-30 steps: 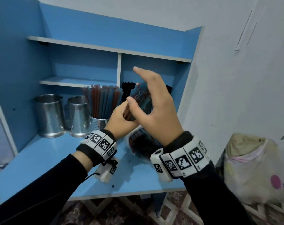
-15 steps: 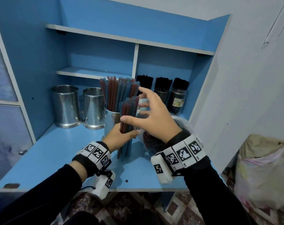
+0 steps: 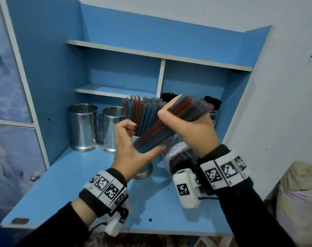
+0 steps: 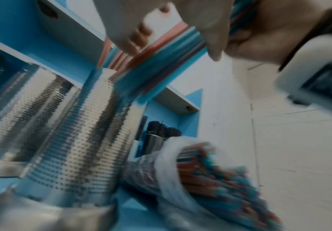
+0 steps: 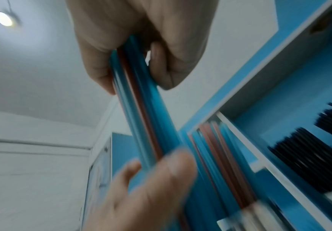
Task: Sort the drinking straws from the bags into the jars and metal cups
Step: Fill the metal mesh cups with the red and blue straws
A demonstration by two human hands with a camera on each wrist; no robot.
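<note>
My right hand (image 3: pixel 189 127) grips a bundle of red and blue straws (image 3: pixel 180 111) and holds it tilted, with its top ends up to the right. The bundle's lower end hangs over the rim of a perforated metal cup (image 3: pixel 144 169) that holds several red and blue straws (image 3: pixel 141 111). My left hand (image 3: pixel 133 148) is spread beside that lower end, thumb out, fingers loosely curled; the right wrist view shows its fingers (image 5: pixel 153 179) touching the bundle (image 5: pixel 141 118). A clear bag of more straws (image 3: pixel 180 156) lies on the desk, to the right of the cup.
Two empty metal cups (image 3: pixel 83 127) (image 3: pixel 112 130) stand at the back left of the blue desk (image 3: pixel 71 189). Jars of black straws (image 3: pixel 213 105) stand at the back right under the shelf (image 3: pixel 116 90). A white wall closes the right side.
The bundle stood upright in my left hand's grip; now my right hand has lifted and tilted it over the cup. My left hand has opened.
</note>
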